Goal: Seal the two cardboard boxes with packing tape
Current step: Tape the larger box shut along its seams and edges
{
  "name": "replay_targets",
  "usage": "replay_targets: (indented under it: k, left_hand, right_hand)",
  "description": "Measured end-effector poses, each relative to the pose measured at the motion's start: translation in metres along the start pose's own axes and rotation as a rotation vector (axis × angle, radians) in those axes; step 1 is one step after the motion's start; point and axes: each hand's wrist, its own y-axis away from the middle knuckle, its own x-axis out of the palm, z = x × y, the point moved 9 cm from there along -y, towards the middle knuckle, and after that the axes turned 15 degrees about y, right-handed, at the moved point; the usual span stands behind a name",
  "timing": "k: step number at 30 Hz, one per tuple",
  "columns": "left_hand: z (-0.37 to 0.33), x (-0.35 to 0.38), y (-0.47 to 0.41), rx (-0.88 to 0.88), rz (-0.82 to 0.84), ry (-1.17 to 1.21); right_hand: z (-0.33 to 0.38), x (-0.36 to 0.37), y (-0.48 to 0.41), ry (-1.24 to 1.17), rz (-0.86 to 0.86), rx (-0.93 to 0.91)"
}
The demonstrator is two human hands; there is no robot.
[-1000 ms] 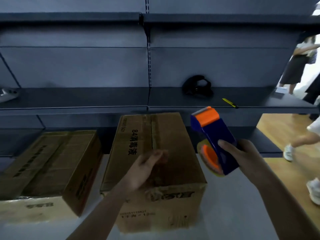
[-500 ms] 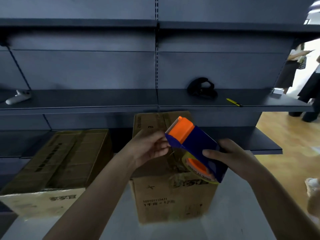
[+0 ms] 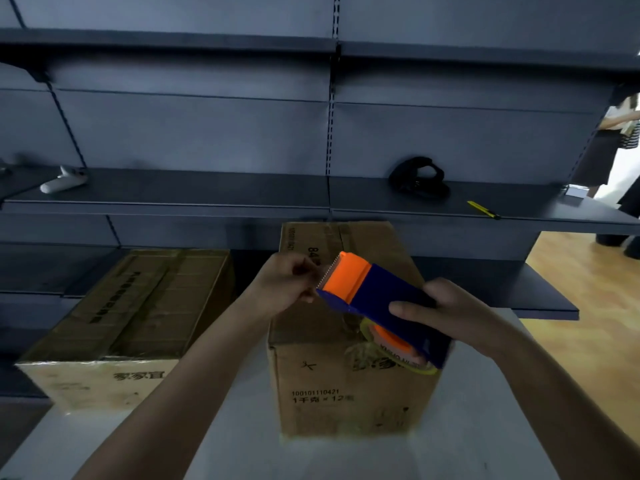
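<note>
Two brown cardboard boxes stand on a pale table: a low wide box at the left with tape along its top, and a taller box in the middle with its flaps down. Above the taller box my right hand grips a blue and orange tape dispenser with a roll of tape underneath. My left hand pinches at the toothed orange end of the dispenser, where the tape end sits; the tape itself is hard to make out.
Dark metal shelving runs behind the table. On it lie a white controller at the left, a black object and a yellow utility knife at the right. People stand on the wooden floor at the far right.
My left hand left the top of the taller box and came up to the dispenser's toothed end. My right hand tilted the dispenser and brought it over the box.
</note>
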Motion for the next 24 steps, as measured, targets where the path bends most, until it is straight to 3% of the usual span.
replay_targets:
  k: [4, 8, 13, 17, 20, 24]
  left_hand:
    - [0.004, -0.004, 0.002, 0.009, -0.058, -0.093]
    - [0.004, -0.031, 0.006, 0.008, -0.243, -0.125]
    - [0.007, -0.034, 0.013, -0.044, -0.299, -0.127]
    - [0.008, -0.086, 0.040, -0.064, -0.513, -0.085]
    - [0.026, -0.085, 0.051, -0.153, -0.469, -0.057]
    - [0.057, -0.066, 0.058, -0.256, -0.504, -0.139]
  right_hand:
    - [0.000, -0.003, -0.007, 0.061, 0.083, 0.041]
    - [-0.009, -0.013, -0.011, 0.097, 0.139, 0.071]
    - [-0.017, -0.022, -0.014, 0.199, 0.181, 0.101]
    - [-0.040, -0.055, -0.003, 0.304, 0.190, 0.124]
    - [-0.069, -0.077, 0.003, 0.284, 0.185, 0.219]
    - [-0.078, -0.070, 0.000, 0.350, 0.327, 0.188]
